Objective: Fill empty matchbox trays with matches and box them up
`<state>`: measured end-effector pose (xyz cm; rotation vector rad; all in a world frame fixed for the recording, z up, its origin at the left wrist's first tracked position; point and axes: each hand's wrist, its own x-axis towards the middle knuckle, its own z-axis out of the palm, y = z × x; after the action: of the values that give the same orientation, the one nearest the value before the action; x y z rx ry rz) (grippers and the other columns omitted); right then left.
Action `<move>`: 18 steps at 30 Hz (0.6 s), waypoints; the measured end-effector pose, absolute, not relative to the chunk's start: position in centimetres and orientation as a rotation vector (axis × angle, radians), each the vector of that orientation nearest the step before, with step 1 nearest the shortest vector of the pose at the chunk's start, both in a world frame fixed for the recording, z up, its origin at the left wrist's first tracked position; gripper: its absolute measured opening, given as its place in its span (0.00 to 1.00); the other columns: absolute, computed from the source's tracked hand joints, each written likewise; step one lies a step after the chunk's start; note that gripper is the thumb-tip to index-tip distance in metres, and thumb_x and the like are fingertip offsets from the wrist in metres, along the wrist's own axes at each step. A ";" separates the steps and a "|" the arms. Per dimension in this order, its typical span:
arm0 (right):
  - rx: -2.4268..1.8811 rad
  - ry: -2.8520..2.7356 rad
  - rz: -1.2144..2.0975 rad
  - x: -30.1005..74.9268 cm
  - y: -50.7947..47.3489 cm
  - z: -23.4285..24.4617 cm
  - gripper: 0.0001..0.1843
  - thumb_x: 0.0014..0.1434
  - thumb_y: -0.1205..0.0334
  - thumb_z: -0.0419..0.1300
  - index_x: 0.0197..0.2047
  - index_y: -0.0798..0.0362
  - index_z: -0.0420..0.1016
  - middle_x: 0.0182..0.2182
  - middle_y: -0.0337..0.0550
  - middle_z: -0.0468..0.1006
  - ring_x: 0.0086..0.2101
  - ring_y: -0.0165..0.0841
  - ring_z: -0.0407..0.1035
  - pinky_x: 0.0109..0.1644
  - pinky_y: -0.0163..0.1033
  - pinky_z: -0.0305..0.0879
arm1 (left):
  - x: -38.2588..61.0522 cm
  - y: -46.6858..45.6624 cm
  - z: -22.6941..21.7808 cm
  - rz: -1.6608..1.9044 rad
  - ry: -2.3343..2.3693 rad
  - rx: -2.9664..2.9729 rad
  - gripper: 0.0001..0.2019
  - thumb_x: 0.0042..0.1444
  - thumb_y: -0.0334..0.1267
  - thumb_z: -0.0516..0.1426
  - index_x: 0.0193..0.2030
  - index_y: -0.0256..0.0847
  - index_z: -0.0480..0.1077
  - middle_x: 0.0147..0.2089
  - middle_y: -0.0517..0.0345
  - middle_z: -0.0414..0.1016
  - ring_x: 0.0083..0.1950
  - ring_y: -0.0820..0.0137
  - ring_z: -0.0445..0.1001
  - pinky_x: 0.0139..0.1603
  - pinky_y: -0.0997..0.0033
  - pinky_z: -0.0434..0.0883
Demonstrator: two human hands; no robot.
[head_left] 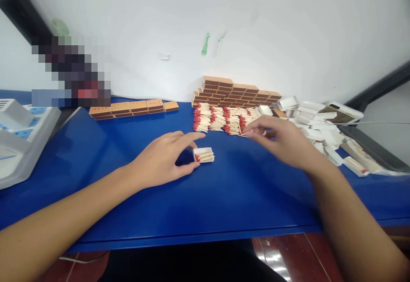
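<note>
**Tray steadied, matches reached for**

Left hand (166, 160) pinches the part-filled tray (204, 155) on the blue surface (224, 196). Right hand (282, 141), blurred, curls over the match pile (221, 119); I cannot tell whether it grips any. Loading seems underway; next calls for an aligned pinch.

I see a blue table (128, 196) against the wall, with a small white tray of matches (204, 155) near its middle and a loose pile of red-tipped matches (224, 119) behind it. Along the wall sit a stepped stack of brown matchboxes (237, 92) and a low row of matchboxes (128, 108) further left. A heap of empty white trays (314, 121) lies at the right and a white power strip (19, 136) at the left.
</note>
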<state>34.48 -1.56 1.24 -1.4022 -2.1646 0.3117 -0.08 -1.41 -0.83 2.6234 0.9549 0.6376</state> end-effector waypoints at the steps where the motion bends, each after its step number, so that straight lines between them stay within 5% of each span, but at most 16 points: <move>1: -1.466 -2.129 0.278 36.6 -1.1 1.0 0.22 0.70 0.38 0.61 0.41 0.47 0.83 0.35 0.48 0.81 0.34 0.40 0.72 0.37 0.45 0.66 | 0.0 -1.4 -0.8 0.629 0.959 2.617 0.28 0.67 0.44 0.63 0.72 0.47 0.65 0.57 0.57 0.84 0.58 0.58 0.80 0.63 0.54 0.75; 5: -1.581 -2.091 0.385 42.4 0.1 -0.3 0.31 0.60 0.26 0.65 0.39 0.47 0.87 0.32 0.48 0.80 0.32 0.40 0.71 0.35 0.46 0.66 | 0.1 -1.4 -0.7 0.607 0.975 2.585 0.28 0.67 0.46 0.63 0.72 0.48 0.65 0.57 0.57 0.84 0.60 0.58 0.79 0.64 0.52 0.75; 18: -1.612 -2.173 0.485 42.5 0.3 -1.0 0.32 0.64 0.25 0.61 0.40 0.48 0.84 0.33 0.48 0.82 0.33 0.40 0.73 0.37 0.46 0.67 | -0.1 -1.2 -0.7 0.607 1.014 2.549 0.29 0.66 0.46 0.63 0.72 0.50 0.65 0.58 0.59 0.83 0.61 0.58 0.79 0.66 0.53 0.75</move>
<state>42.53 0.29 -0.98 -1.6118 -2.1730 0.4852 -0.06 -1.18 -0.69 2.5491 1.0140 0.6073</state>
